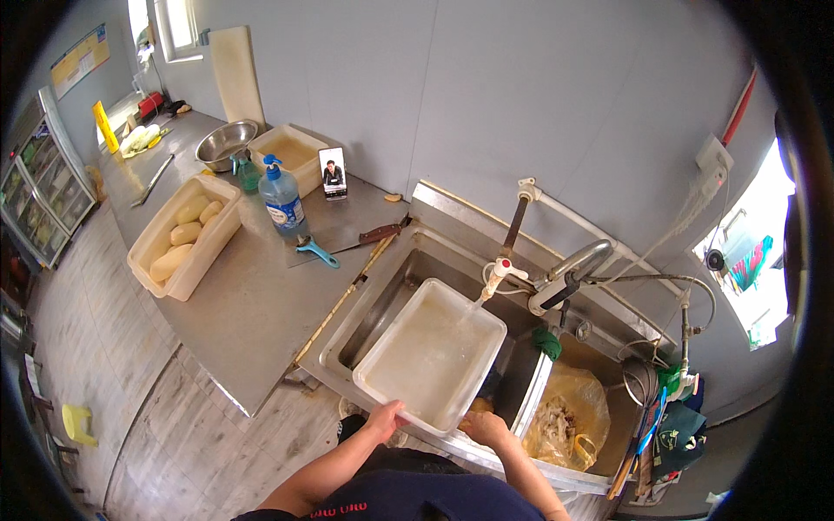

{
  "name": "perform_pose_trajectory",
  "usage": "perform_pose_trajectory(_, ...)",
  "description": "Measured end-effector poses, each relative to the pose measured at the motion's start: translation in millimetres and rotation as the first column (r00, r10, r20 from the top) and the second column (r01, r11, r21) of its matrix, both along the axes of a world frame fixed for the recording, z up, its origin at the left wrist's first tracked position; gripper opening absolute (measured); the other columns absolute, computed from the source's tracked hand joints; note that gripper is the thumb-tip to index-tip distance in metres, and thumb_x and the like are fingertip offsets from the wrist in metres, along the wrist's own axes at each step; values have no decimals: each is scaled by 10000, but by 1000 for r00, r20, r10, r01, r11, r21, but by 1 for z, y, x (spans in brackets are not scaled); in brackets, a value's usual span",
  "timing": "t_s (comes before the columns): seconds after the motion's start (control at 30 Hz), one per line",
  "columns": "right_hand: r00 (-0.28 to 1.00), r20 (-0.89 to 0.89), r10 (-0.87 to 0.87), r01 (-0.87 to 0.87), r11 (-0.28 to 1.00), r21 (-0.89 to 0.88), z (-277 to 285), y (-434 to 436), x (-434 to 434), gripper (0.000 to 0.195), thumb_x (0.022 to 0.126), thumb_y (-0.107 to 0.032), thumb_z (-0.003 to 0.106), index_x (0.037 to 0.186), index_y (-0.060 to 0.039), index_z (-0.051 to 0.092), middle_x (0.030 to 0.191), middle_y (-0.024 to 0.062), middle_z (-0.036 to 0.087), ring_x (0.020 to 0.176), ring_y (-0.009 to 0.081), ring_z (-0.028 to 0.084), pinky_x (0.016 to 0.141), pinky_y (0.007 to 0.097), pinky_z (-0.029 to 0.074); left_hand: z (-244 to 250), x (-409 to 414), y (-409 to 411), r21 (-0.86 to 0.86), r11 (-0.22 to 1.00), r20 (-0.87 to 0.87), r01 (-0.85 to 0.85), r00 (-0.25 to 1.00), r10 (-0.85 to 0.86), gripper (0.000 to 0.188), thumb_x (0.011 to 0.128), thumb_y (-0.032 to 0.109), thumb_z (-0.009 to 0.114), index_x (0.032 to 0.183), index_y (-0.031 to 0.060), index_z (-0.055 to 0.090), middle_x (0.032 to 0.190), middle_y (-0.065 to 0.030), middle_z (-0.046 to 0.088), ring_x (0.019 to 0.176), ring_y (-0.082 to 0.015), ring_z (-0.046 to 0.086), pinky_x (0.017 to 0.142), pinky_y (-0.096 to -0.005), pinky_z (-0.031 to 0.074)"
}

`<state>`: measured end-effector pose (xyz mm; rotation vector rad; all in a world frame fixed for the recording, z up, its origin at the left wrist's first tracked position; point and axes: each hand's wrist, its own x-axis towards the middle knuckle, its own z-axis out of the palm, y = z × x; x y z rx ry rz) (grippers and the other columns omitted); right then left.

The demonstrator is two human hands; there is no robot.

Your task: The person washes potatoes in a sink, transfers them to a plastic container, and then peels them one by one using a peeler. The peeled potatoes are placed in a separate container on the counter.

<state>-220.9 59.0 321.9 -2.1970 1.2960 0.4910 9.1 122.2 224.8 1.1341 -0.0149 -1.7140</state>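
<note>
A white rectangular plastic tub (427,358) with cloudy water in it rests over the stainless steel sink (332,352), under a white tap with a red mark (500,270); water runs from the tap into it. My left hand (388,420) grips the tub's near left edge. Beside the tub's near right corner is my right hand (485,428), its fingers partly hidden; whether it holds the rim or something brownish near it, I cannot tell. On the steel counter at the left, a white tub (221,244) holds several peeled potatoes (186,233).
A blue pump bottle (281,202), a blue-handled peeler (318,251), a knife (380,233) and an upright phone (333,174) stand or lie on the counter. Right of the tub, a yellowish plastic bag of scraps (560,417) lies in another basin, near metal strainers (638,381).
</note>
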Motion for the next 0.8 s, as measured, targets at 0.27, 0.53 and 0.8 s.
perform_pose_trajectory(0.27,1000,-20,20,-20,1000,2,-3,-3,-2,316,808,-286,443,934,-38,594,877,196,619,814,345,602,718,442,480,11,-1,0,-9,1000,8,-17,1000,18,227,790,117,528,981,-4,508,912,-101,552,776,-220,584,605,-344,533)
perform_pose_trajectory(0.53,999,-22,41,-41,999,-22,-6,-5,-4,323,799,-318,482,940,-49,592,884,181,623,820,335,603,716,431,485,14,-1,-1,-8,1000,-15,-16,1000,16,210,799,112,520,963,-19,518,902,-105,557,760,-218,589,602,-334,535)
perform_pose_trajectory(0.8,999,-53,-3,4,1000,20,-3,-6,-1,338,803,-324,478,971,-51,586,913,177,619,854,334,595,740,428,479,9,0,-1,-19,1000,-9,17,1000,-17,264,788,118,517,1025,5,494,939,-104,556,806,-223,585,662,-365,531)
